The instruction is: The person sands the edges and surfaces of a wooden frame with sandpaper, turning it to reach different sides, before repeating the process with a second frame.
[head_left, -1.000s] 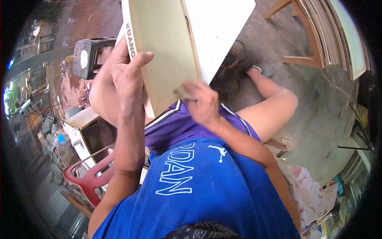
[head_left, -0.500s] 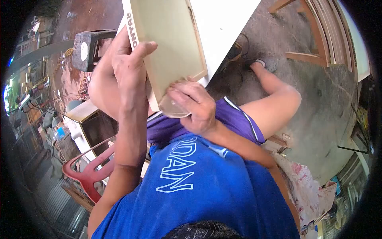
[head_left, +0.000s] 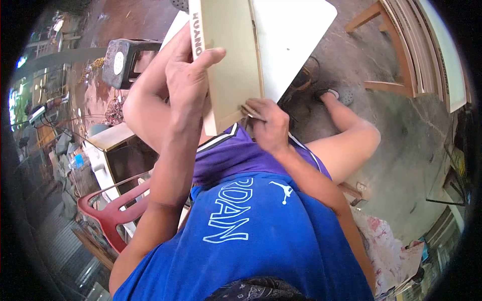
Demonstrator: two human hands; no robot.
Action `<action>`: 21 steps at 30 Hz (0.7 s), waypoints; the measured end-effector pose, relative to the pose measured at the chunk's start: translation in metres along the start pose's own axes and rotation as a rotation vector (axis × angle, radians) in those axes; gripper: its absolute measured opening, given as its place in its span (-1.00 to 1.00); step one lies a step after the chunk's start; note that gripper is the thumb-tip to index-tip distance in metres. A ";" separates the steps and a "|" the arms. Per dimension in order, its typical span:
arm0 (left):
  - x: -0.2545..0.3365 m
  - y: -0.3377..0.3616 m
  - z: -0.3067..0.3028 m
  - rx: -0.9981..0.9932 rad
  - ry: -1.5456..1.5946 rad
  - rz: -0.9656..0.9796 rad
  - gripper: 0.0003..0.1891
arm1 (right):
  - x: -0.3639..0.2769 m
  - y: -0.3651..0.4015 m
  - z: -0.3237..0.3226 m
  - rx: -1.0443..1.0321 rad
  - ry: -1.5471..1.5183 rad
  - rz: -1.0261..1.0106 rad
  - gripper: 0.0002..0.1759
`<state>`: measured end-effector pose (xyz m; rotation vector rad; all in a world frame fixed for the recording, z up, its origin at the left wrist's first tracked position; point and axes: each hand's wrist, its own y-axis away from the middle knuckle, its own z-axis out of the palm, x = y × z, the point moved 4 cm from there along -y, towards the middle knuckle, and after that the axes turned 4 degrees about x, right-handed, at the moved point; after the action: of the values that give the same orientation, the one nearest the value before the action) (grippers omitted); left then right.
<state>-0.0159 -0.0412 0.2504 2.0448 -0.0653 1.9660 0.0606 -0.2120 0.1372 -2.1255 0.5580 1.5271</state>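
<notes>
A long, shallow wooden tray [head_left: 228, 85], pale inside, tilts across my lap, with dark lettering on its left outer side. My left hand [head_left: 188, 80] is closed around that left side, its thumb over the rim. In my right hand [head_left: 271, 125] is a thin disc [head_left: 255, 113], seen nearly edge-on, pinched between fingers and thumb. It looks like a sanding disc, but its surface cannot be made out clearly. The right fingers are at the tray's near right corner. Part of the disc is hidden by the hand.
Behind the tray lies a white board [head_left: 293, 35]. A dark plastic stool [head_left: 120, 62] stands at the left, above a red plastic chair [head_left: 113, 215]. Wooden frames and panels [head_left: 416, 45] lean at the upper right. Floral cloth [head_left: 384, 236] hangs at the lower right.
The tray and my left hand have shifted right in view. My right hand has moved right and slightly up, from the tray's near end to its right corner, turning the disc edge-on.
</notes>
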 end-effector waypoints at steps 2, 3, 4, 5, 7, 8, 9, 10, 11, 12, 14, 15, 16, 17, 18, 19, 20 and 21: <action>0.002 0.000 0.008 -0.008 0.014 -0.020 -0.46 | -0.042 -0.005 -0.010 0.001 -0.049 -0.073 -0.69; 0.006 0.003 0.011 -0.012 -0.045 0.004 -0.50 | -0.058 -0.009 -0.016 0.000 -0.131 -0.149 -0.69; 0.005 0.003 0.012 -0.010 -0.036 0.015 -0.50 | -0.069 -0.009 -0.021 -0.004 -0.213 -0.228 -0.70; 0.003 0.002 0.011 -0.006 -0.062 0.049 -0.51 | -0.069 -0.008 -0.023 -0.022 -0.294 -0.198 -0.71; 0.016 0.009 0.013 0.068 -0.130 0.005 -0.55 | -0.063 -0.009 -0.028 -0.004 -0.374 -0.130 -0.72; 0.015 0.008 0.011 0.081 -0.121 0.027 -0.55 | -0.054 -0.011 -0.028 0.020 -0.455 -0.034 -0.73; 0.006 0.007 0.007 0.089 -0.053 -0.001 -0.56 | -0.050 -0.015 -0.028 0.038 -0.432 -0.075 -0.71; 0.002 0.006 0.004 0.096 0.014 -0.030 -0.56 | -0.047 -0.017 -0.028 0.031 -0.437 -0.094 -0.71; 0.006 0.008 0.006 0.106 0.033 -0.057 -0.57 | -0.045 -0.017 -0.028 0.015 -0.430 -0.084 -0.70; 0.005 0.007 0.005 0.115 0.042 -0.041 -0.57 | -0.046 -0.017 -0.026 -0.002 -0.421 -0.074 -0.69; -0.002 0.004 0.009 0.097 0.090 0.036 -0.60 | -0.048 -0.018 -0.026 -0.019 -0.410 -0.097 -0.68; -0.003 0.005 0.009 0.117 0.075 0.008 -0.61 | -0.048 -0.019 -0.026 -0.024 -0.388 -0.102 -0.68; -0.002 0.007 0.010 0.125 0.089 0.018 -0.61 | -0.048 -0.019 -0.026 -0.029 -0.365 -0.105 -0.67; 0.001 0.009 0.012 0.136 0.131 0.009 -0.62 | -0.048 -0.020 -0.025 -0.029 -0.386 -0.090 -0.68; 0.002 0.010 0.013 0.146 0.172 -0.006 -0.63 | -0.048 -0.022 -0.025 -0.037 -0.380 -0.098 -0.68; -0.002 0.011 0.009 0.142 0.244 -0.089 -0.60 | -0.047 -0.023 -0.026 -0.036 -0.388 -0.070 -0.69; -0.004 0.014 0.003 0.146 0.246 -0.101 -0.60 | -0.045 -0.020 -0.026 -0.033 -0.396 -0.033 -0.70; -0.008 0.021 0.000 0.025 0.358 -0.135 -0.56 | -0.046 -0.022 -0.027 -0.024 -0.368 -0.061 -0.72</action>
<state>-0.0215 -0.0623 0.2461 1.6327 0.1712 2.2175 0.0799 -0.2078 0.1912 -1.7949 0.3424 1.8379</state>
